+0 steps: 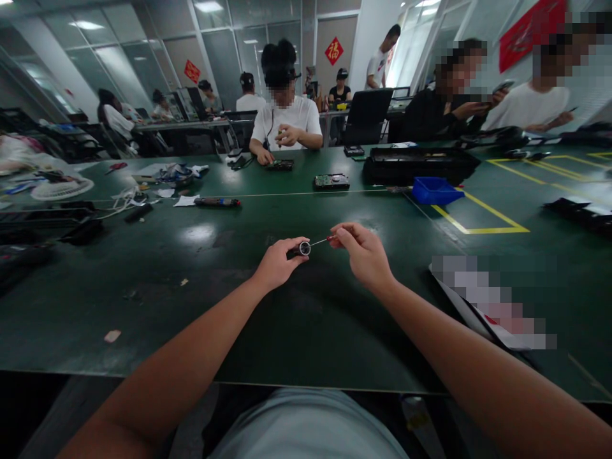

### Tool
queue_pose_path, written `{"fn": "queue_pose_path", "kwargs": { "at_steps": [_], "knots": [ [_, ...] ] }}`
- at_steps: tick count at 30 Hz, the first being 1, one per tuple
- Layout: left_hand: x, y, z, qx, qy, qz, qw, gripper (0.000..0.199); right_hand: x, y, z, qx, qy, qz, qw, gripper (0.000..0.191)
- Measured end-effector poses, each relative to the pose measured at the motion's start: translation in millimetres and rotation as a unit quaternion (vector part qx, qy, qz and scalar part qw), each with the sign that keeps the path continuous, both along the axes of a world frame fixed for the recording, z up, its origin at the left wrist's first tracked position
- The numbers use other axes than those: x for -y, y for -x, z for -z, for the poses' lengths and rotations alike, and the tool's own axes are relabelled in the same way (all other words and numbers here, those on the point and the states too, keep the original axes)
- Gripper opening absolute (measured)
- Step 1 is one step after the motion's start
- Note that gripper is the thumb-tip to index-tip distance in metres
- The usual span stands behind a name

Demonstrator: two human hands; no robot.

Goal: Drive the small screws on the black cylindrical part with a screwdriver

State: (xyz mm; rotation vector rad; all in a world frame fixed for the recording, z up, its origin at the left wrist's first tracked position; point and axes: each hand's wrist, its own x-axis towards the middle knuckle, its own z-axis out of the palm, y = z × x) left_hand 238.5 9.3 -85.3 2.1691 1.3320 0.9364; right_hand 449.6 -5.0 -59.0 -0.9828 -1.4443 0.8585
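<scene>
My left hand (281, 261) is closed round a small dark cylinder (304, 248) with a pale ring at its end, held above the green table (268, 325). Opposite it, my right hand (361, 252) pinches the red handle of a thin screwdriver (329, 238). The screwdriver's metal shaft points left and its tip is at the cylinder's ringed end; whether it goes inside is too small to tell.
Ahead lie a hard drive (331, 182), a black pen-like tool (217, 202), a blue bin (436, 190) and a long black casing (421, 166). A pale packet (492, 312) is at the right. Across the table a person handles a small device (280, 164).
</scene>
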Motion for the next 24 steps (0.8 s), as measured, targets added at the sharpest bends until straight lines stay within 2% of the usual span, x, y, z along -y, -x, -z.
{"fn": "queue_pose_path", "kwargs": {
  "at_steps": [4,9,14,18,24],
  "knots": [
    [-0.4,0.5,1.1,0.014,-0.005,0.002,1.000,0.044,-6.1,1.4,6.7,-0.086,0.046,0.003,0.995,0.026],
    [-1.4,1.6,2.6,0.036,-0.008,0.033,0.999,0.045,-9.5,1.9,11.7,-0.129,0.084,0.028,0.988,0.027],
    [-0.8,0.2,-3.7,0.030,-0.013,0.042,0.999,0.042,-16.4,-3.1,11.0,-0.185,0.187,-0.022,0.964,0.031],
    [-0.2,-0.6,-5.4,0.002,-0.016,0.034,0.999,0.042,-13.6,-2.8,8.3,-0.170,0.119,0.021,0.978,0.027],
    [1.7,0.1,-4.5,-0.002,-0.018,0.018,1.000,0.045,0.0,1.9,2.1,-0.019,0.011,0.081,0.996,0.024]
  ]
}}
